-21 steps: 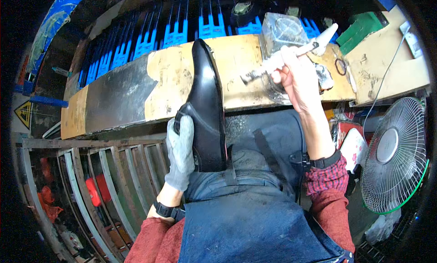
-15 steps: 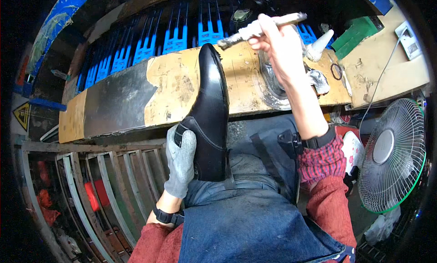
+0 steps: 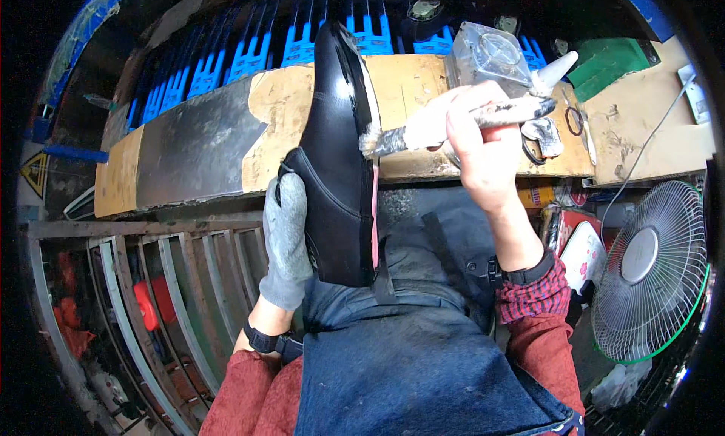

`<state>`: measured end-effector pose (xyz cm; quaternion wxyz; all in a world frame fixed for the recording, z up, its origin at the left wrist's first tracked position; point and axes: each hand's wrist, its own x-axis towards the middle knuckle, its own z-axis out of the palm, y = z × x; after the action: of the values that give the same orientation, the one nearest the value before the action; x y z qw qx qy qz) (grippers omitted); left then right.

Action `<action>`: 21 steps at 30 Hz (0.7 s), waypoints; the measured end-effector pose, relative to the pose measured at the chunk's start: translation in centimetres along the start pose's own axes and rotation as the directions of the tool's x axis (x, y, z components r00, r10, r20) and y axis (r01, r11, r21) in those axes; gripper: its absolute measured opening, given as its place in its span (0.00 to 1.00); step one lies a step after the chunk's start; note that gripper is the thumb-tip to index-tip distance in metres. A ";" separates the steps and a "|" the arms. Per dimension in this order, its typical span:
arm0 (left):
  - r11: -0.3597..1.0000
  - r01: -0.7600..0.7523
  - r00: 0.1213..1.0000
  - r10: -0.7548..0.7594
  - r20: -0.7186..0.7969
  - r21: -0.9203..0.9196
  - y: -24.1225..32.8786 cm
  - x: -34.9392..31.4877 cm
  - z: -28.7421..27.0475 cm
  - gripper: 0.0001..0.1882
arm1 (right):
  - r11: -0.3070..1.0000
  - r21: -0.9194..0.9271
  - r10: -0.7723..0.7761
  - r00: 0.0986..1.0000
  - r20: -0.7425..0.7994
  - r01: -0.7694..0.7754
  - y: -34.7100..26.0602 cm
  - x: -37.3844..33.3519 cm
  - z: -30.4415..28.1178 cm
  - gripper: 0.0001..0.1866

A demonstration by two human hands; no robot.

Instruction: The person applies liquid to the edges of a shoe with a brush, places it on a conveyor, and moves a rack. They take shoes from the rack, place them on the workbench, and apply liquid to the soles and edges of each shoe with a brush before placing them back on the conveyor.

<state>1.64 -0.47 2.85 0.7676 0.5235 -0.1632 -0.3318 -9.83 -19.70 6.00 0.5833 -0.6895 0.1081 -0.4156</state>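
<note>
My left hand (image 3: 285, 228), in a grey glove, is closed on the collar of a black leather shoe (image 3: 336, 172). The shoe points its toe away from me, above my lap and the bench edge, tilted so its right side edge shows a pale and pink strip. My bare right hand (image 3: 483, 145) grips a brush (image 3: 423, 129) with a whitish, crusted handle. The brush's bristles touch the shoe's right edge about midway along. Behind my right hand, a clear lidded container (image 3: 491, 55) stands on the bench.
The wooden bench (image 3: 264, 96) carries a dark sheet on its left part. Blue forked racks (image 3: 253, 58) line its far side. A white cone-shaped piece (image 3: 557, 67), green sheet (image 3: 612, 66) and black ring (image 3: 574, 121) lie at right. A fan (image 3: 642, 262) stands right; a slatted metal rack (image 3: 151, 308), left.
My right hand has come down and nearer, bringing the brush from beyond the toe to the shoe's right edge. The shoe has shifted slightly left and away and rolled, exposing its pink-edged side.
</note>
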 end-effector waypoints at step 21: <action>0.963 -0.106 0.993 0.087 0.084 0.246 2.7 9.1 1.0 0.24 | 0.970 0.236 0.026 0.988 0.153 -0.063 1.3 -4.7 -2.0 0.06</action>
<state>8.52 -6.73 4.80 0.7043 0.5951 -0.2569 -0.2896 -13.79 -18.53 2.65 0.6780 -0.6403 0.0287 -0.3598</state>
